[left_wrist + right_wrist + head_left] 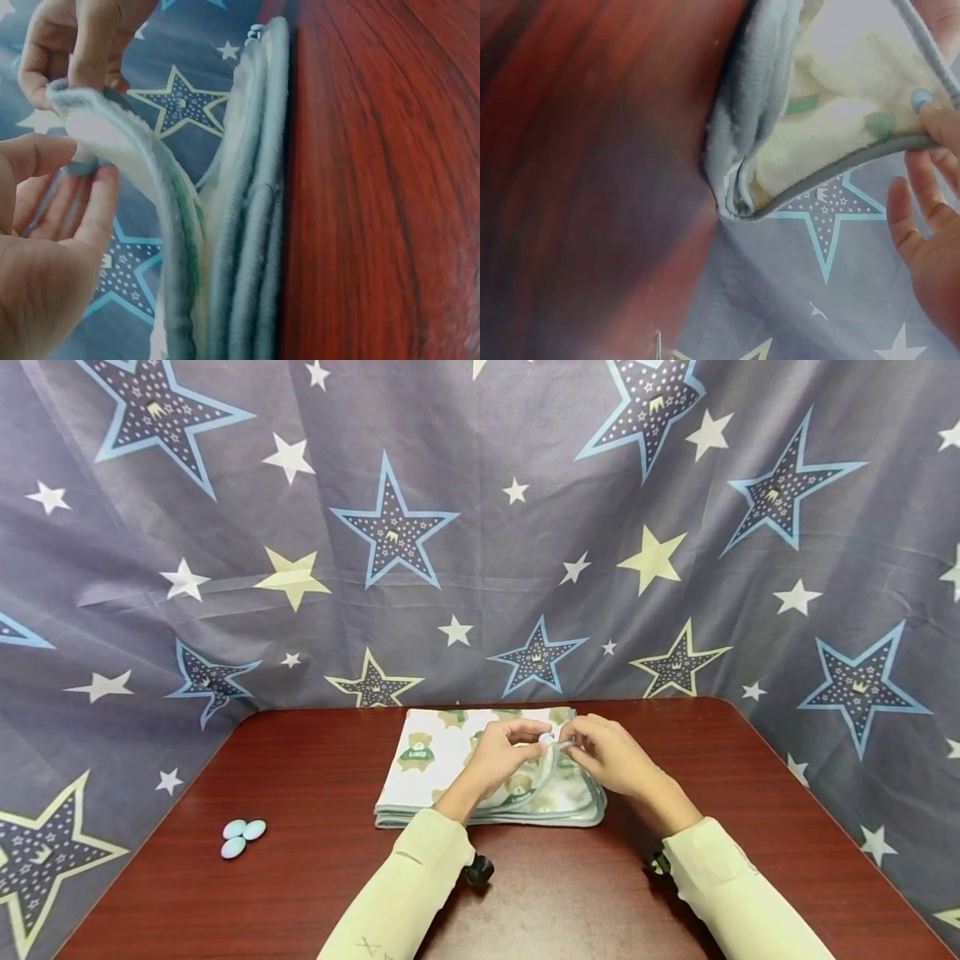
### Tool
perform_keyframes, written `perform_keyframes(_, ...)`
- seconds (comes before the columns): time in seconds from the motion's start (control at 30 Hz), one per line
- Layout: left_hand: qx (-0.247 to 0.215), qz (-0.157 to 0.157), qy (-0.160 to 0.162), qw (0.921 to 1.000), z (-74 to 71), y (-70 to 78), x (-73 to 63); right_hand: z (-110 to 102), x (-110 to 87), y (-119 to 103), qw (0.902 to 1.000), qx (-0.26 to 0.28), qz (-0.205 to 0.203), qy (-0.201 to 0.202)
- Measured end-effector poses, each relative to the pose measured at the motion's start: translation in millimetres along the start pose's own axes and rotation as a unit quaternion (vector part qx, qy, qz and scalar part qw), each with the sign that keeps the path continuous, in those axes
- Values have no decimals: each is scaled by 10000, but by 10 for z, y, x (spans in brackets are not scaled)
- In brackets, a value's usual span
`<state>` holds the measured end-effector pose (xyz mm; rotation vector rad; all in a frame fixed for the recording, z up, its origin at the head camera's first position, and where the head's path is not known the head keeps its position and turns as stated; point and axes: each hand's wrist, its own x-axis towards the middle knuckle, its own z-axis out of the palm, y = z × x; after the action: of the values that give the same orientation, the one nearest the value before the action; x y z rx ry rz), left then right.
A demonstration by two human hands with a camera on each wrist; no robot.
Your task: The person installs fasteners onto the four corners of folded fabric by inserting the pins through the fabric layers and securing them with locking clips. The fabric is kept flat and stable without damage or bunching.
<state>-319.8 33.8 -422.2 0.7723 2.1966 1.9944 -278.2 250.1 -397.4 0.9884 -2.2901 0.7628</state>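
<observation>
A folded white blanket (pixel 442 772) with teddy-bear print and grey-blue edging lies at the table's back middle. One corner of its top layer is lifted. My left hand (pixel 498 756) pinches a small light-blue oval clip (pixel 80 166) between thumb and fingertips, close to that corner. My right hand (pixel 611 756) grips the raised corner by its edging (pixel 97 97). In the right wrist view a blue round piece (pixel 922 99) shows against the cloth, right at a fingertip. Both hands are above the blanket, almost meeting.
Three light-blue oval pieces (pixel 243 837) lie together on the left of the dark red wooden table (pixel 315 893). A grey curtain (pixel 480 568) printed with stars hangs directly behind the table and along its sides.
</observation>
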Motion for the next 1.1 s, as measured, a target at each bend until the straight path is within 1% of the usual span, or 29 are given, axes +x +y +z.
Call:
perform_keyframes(0.07,41,-30,107,9999,20,32,-10,-21,-2,12,10000,5,34,12)
perform_keyframes(0.13,194,16,245,9995,42,78,-30,-40,-2,26,10000,-5,82,31)
perform_keyframes(0.17,338,85,305,9989,52,101,-43,-47,0,33,9999,-5,126,31)
perform_keyframes(0.23,862,254,381,9952,75,139,-74,-68,9,32,9997,-10,236,26)
perform_keyframes(0.33,1712,502,273,9836,115,182,-119,-89,14,38,9992,-16,398,20)
perform_keyframes(0.4,2221,667,163,9726,145,202,-138,-102,15,35,9988,6,491,3)
perform_keyframes(0.5,2642,828,39,9609,192,238,-150,-106,10,39,9983,90,568,-102)
perform_keyframes(0.57,2803,854,14,9561,216,250,-149,-113,5,40,9976,175,618,-245)
perform_keyframes(0.6,2850,816,-2,9550,224,254,-149,-117,2,44,9971,210,648,-336)
perform_keyframes(0.67,2852,684,-55,9560,231,256,-142,-139,-1,51,9955,299,723,-543)
perform_keyframes(0.8,2645,405,-168,9634,211,226,-113,-217,-14,83,9889,530,1012,-954)
perform_keyframes(0.87,2512,258,-163,9674,180,197,-83,-271,-23,104,9858,585,1148,-1076)
perform_keyframes(0.93,2377,122,-81,9712,124,161,-37,-329,-34,127,9844,549,1240,-1120)
perform_keyframes(1.0,1977,-157,66,9801,42,106,11,-388,-47,145,9833,442,1346,-1139)
perform_keyframes(1.07,1396,-521,266,9885,-69,38,60,-443,-66,167,9822,322,1436,-1169)
perform_keyframes(1.1,1017,-722,375,9915,-133,0,81,-471,-77,177,9814,257,1481,-1193)
